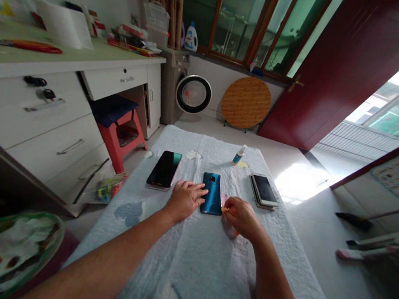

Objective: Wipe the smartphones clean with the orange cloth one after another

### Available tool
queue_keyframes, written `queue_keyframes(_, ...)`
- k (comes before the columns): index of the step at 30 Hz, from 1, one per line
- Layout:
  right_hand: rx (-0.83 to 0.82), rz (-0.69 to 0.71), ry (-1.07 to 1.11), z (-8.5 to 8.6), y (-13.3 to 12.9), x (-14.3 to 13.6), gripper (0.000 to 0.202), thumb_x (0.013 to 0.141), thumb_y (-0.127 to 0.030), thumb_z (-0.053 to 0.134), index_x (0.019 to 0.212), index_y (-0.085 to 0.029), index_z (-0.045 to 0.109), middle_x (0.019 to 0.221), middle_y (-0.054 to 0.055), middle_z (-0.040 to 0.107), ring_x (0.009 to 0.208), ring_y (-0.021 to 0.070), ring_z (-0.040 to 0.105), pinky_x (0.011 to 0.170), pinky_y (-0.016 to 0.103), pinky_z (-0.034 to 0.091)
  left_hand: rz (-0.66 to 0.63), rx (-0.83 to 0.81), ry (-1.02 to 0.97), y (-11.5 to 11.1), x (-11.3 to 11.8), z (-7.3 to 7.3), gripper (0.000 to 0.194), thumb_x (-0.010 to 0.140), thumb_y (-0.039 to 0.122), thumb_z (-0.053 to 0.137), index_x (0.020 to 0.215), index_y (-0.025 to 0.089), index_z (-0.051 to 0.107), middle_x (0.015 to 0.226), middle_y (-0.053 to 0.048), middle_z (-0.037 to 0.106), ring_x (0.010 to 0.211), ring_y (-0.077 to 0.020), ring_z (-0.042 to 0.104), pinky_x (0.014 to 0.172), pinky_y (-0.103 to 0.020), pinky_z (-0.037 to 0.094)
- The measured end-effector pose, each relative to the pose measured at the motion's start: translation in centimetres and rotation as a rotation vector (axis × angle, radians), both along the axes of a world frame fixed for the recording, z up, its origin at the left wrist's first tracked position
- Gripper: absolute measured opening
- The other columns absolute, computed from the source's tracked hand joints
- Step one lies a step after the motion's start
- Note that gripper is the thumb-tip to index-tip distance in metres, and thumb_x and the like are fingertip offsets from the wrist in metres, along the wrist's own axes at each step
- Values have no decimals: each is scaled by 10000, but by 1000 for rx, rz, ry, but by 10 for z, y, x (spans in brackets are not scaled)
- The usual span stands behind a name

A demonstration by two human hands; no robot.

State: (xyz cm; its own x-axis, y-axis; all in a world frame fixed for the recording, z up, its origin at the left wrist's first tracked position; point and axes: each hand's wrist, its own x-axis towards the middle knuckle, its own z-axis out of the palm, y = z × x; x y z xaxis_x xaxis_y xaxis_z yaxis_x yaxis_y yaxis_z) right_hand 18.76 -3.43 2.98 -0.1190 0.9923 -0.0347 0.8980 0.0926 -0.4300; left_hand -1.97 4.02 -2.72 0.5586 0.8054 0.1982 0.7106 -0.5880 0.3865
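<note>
A blue smartphone point(211, 195) lies back side up on the cloth-covered table, its camera block at the far end. My left hand point(186, 199) rests beside it, fingers spread and their tips touching the phone's left edge. At the phone's lower right edge, my right hand point(240, 216) is closed in a pinch around a small, thin orange thing point(224, 210), too small to name. Something pinkish-orange shows under that hand, mostly hidden. Left of my hands lies a larger dark-screened phone point(164, 169). On the right, a white-framed phone point(264, 190) sits on top of another flat device.
A small spray bottle point(239, 155) stands at the table's far side. The pale blue cloth point(184, 265) has wrinkles. Around the table are a red stool point(124, 134), a green-rimmed waste bin point(58, 229), a white desk point(53, 115) and a washing machine point(173, 82) with its door open.
</note>
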Motion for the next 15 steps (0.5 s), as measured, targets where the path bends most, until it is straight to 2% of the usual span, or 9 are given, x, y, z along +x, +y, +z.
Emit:
queue_keyframes(5,-65,-65,59,2,2,-6,179,824,-232,492,749,-161,639,647,8,603,632,125,546,595,217,320,3,0,-10,0,0,1,321,876,383,576,1195,379,616,1363,49,550,1156,-266,488,1023,-488,289)
queue_keyframes(8,-31,-128,12,-3,8,-9,182,813,-232,502,767,-154,660,657,23,627,644,132,557,596,217,321,-7,-6,-12,0,0,0,327,875,382,574,1200,378,613,1369,47,545,1156,-261,488,1025,-484,288)
queue_keyframes(15,-26,-222,-58,-15,50,-7,226,813,-213,496,818,-150,713,745,63,694,723,145,606,609,211,336,-8,-13,-13,-1,0,3,330,883,401,555,1207,370,611,1367,44,547,1156,-278,489,1023,-501,287)
